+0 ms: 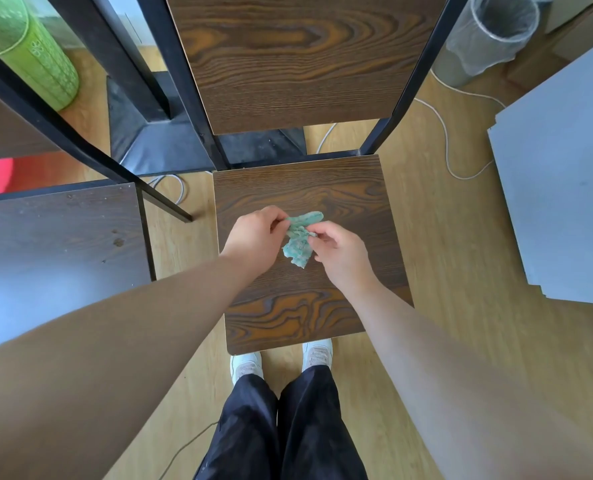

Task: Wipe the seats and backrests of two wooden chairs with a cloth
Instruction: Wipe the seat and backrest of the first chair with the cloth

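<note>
Over the middle of the dark grained wooden chair seat (308, 317), between the two hands, hangs the small crumpled teal cloth (298, 242). It is bunched into a narrow strip whose long axis runs roughly from the person towards the chair's matching wooden backrest panel (298, 57); one end pokes out past the fingertips on the far side and the other droops on the near side. The left hand (253, 237) pinches the cloth's upper part from the left with curled fingers and thumb, and the right hand (340, 252) pinches it from the right, a little lower, so both hands hold it and neither is free. Whether the drooping end touches the wood I cannot tell; it looks held just above it. My reading is that the cloth is being gathered into a pad before a wiping stroke. The seat lies straight below the grip and equally near both hands, so either could press the cloth down, while the backrest stands beyond and higher, framed by black metal uprights (412, 77). The second chair's darker brown seat (56, 237) lies off to the left, nearer the left hand. A green rolled mat (35, 53) stands far left, and pale grey boards (565, 188) lie to the right.
</note>
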The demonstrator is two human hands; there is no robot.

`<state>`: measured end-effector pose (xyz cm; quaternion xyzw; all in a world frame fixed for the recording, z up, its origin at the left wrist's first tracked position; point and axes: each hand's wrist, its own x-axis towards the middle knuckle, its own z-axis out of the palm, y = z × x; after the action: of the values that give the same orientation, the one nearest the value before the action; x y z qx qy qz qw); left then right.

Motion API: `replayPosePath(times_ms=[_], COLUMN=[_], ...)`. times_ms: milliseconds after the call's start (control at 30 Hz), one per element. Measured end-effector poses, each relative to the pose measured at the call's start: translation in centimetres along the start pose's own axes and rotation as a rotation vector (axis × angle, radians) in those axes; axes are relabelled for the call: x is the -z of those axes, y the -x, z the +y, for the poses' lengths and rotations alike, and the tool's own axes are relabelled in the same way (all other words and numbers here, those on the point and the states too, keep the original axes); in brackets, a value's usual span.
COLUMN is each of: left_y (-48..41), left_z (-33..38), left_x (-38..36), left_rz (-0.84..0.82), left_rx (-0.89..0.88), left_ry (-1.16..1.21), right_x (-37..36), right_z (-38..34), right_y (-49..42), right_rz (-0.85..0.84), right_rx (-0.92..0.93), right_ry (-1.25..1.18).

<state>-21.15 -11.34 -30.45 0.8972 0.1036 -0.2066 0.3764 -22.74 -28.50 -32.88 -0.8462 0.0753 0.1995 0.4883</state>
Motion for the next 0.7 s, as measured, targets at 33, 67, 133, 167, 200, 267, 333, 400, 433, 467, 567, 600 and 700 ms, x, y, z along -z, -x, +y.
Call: replayPosePath(times_ms=[33, 67, 133, 167, 200, 267, 333, 400, 433, 467, 567, 600, 700], left_y=[-0.1, -0.2, -0.5, -0.6, -0.7, -1.0, -1.4, -1.8, -2.0, -2.3, -3.1, -3.4, -4.3], left_z=[-0.1, -0.1, -0.2, -0.2, -0.3, -0.3, -0.4, -0.5, -0.6, -0.7, -0.9, -0.9, -0.7], left_x=[0.0, 0.1, 0.1, 0.2, 0.2, 0.3, 0.4, 0.7, 0.8, 1.0, 1.4, 1.6, 1.9], left_rz=[0.001, 0.001, 0.000, -0.001, 0.000, 0.006, 0.017, 0.028, 0.036, 0.046, 0.068, 0.074, 0.088], left_rx=[0.002, 0.004, 0.013, 0.018, 0.024, 0.033, 0.037, 0.040, 0.040, 0.039, 0.014, -0.003, -0.071], left_ry=[0.000, 0.000, -0.003, -0.006, -0.007, -0.003, 0.002, 0.008, 0.009, 0.008, -0.016, -0.027, -0.061], right_x=[0.0, 0.1, 0.3, 0.4, 0.6, 0.9, 1.4, 2.0, 2.3, 2.7, 3.7, 4.2, 5.4], right_z=[0.2, 0.4, 0.7, 0.8, 0.8, 0.9, 1.0, 1.1, 1.2, 1.2, 1.4, 1.5, 1.4], right_y=[-0.1, -0.2, -0.4, -0.5, -0.7, -1.0, -1.4, -1.9, -2.2, -2.5, -3.7, -4.1, -5.1], right_rz=[0.008, 0.016, 0.028, 0.031, 0.036, 0.050, 0.067, 0.088, 0.099, 0.110, 0.160, 0.173, 0.167], right_rx=[-0.006, -0.013, -0.042, -0.063, -0.081, -0.113, -0.159, -0.214, -0.236, -0.250, -0.229, -0.205, -0.198], right_ry=[-0.009, -0.017, -0.047, -0.067, -0.083, -0.114, -0.171, -0.258, -0.297, -0.323, -0.234, -0.182, -0.170])
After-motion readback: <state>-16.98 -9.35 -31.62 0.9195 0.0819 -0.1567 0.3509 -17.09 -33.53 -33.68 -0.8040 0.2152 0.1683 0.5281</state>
